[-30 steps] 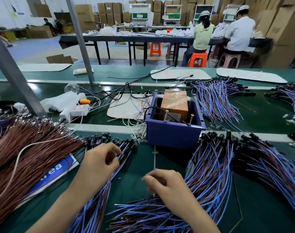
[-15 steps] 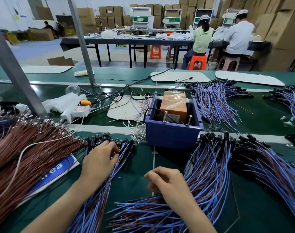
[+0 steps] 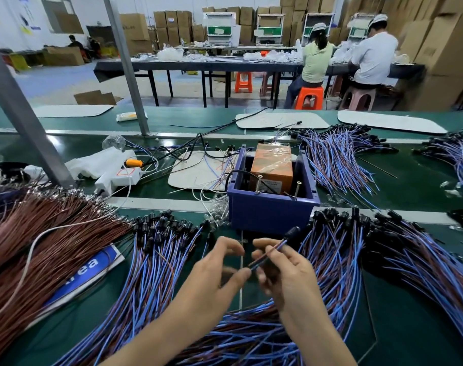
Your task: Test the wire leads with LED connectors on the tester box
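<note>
Far left, brown wire bundle parked aside, not in play. Next, left pile of blue-brown leads, black ends fanned toward the box, handy to grab. Left hand: fingers half curled, thumb tip at the loose end of one wire lead; blurred, can't tell if it pinches. Right hand pinches that lead mid-length, LED connector tilted up toward the tester box just beyond, likely readying the bare ends for the two metal posts. Right pile waits beside.
</note>
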Available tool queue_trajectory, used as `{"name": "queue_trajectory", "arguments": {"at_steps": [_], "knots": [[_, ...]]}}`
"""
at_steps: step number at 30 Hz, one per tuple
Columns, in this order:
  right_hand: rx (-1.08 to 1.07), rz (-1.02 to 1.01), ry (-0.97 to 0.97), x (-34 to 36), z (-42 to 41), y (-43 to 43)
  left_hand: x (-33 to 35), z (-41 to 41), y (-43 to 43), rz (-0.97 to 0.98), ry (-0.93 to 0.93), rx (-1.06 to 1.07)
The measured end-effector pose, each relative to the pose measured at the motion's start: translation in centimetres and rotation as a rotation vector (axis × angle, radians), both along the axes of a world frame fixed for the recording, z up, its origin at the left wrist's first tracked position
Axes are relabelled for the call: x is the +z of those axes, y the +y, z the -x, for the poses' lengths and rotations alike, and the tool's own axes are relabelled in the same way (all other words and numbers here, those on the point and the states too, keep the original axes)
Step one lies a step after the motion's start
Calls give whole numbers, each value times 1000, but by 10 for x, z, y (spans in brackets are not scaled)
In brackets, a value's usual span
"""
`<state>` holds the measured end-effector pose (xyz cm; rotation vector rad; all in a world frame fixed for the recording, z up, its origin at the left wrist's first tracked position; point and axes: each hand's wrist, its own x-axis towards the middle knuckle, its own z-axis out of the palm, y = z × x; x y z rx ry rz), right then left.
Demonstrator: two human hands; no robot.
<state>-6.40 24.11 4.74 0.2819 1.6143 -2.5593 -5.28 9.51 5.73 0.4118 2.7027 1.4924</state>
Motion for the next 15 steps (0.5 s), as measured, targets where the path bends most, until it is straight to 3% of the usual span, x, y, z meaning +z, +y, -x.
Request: {"name": "queue_trajectory", "arguments": {"at_steps": [2,6,15], "knots": [[-5,65,15,4,2,14,-2,-2,-2,-59,-125,-92],[-99,-22,4,11,12,55,-3,-4,-17,14,-100,-186],[-347,-603,-87,10,33,117,12,-2,-52,121,-88,-86]]}}
